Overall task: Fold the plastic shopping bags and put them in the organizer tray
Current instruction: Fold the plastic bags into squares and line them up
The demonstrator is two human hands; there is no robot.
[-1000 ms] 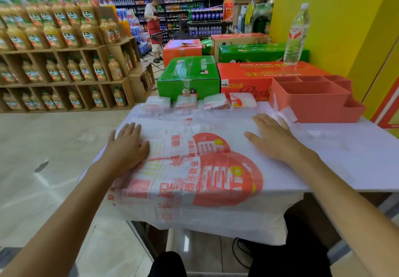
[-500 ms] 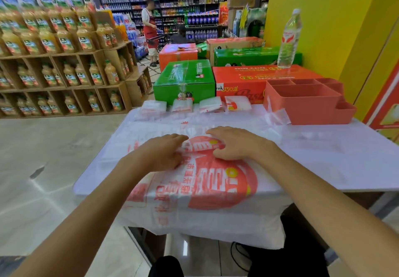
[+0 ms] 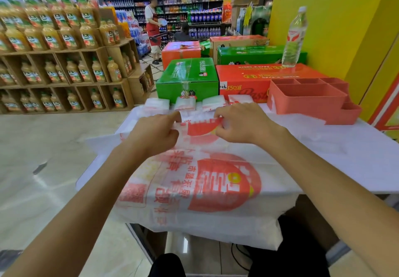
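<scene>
Bright, even store lighting is falling from overhead, casting only faint shadows. Glare is reflecting off the polished floor [image 3: 38, 151] at left. Wide-angle distortion is bending the edges; the far shelves [image 3: 172, 0] are appearing soft.

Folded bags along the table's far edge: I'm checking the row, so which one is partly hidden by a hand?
The rightmost folded bag: the right hand covers its near edge. The other three lie fully in view to its left.

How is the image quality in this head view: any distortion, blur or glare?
Head view: wide-angle bending curves the wooden juice shelves and the white table edge; distant aisles look soft; the polished floor carries pale glare; both hands and the red-printed plastic shopping bag stay sharp.
</scene>
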